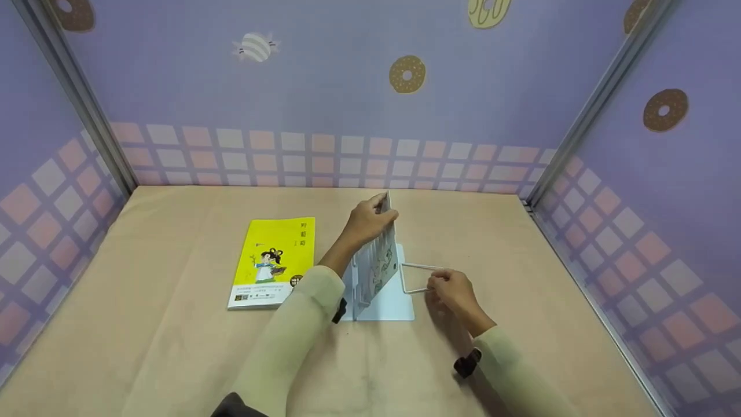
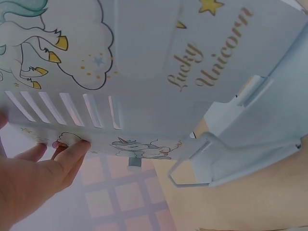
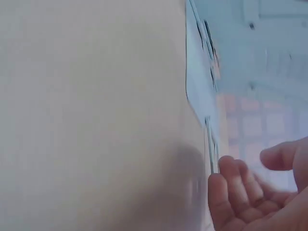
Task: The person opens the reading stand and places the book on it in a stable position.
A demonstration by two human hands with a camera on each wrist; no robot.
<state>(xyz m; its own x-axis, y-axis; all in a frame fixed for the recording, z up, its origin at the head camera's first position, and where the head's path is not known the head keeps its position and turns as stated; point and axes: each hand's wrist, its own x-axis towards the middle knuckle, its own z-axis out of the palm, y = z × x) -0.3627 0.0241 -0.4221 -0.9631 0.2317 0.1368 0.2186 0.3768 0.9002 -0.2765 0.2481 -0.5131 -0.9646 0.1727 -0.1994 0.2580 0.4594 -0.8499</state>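
The left hand (image 1: 367, 220) pinches the top edge of a pale-blue, unicorn-printed folding stand (image 1: 380, 266), its panel raised above a flat base on the beige worktop (image 1: 173, 347). The right hand (image 1: 454, 289) touches a thin white wire frame (image 1: 419, 266) beside it, fingers loosely bent, thumb apart. A yellow paperback book (image 1: 278, 237) lies left.
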